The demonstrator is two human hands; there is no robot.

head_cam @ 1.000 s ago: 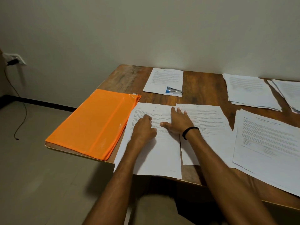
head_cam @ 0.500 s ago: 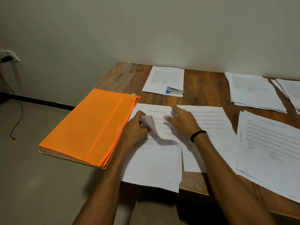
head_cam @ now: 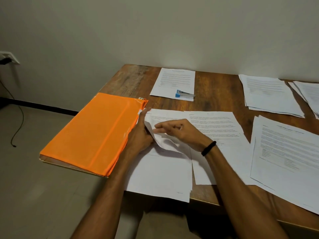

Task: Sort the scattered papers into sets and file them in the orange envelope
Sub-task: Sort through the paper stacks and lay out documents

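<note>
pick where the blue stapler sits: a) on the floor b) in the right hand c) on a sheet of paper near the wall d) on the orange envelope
c: the blue stapler lies on the near edge of a printed sheet at the back of the table, apart from the orange envelope.

Glossy plastic orange envelope (head_cam: 89,135) – matt paper sheets (head_cam: 160,176) – grained wood table (head_cam: 214,94).

Left hand (head_cam: 138,138), right hand (head_cam: 182,132) on sheet (head_cam: 166,143)
</note>
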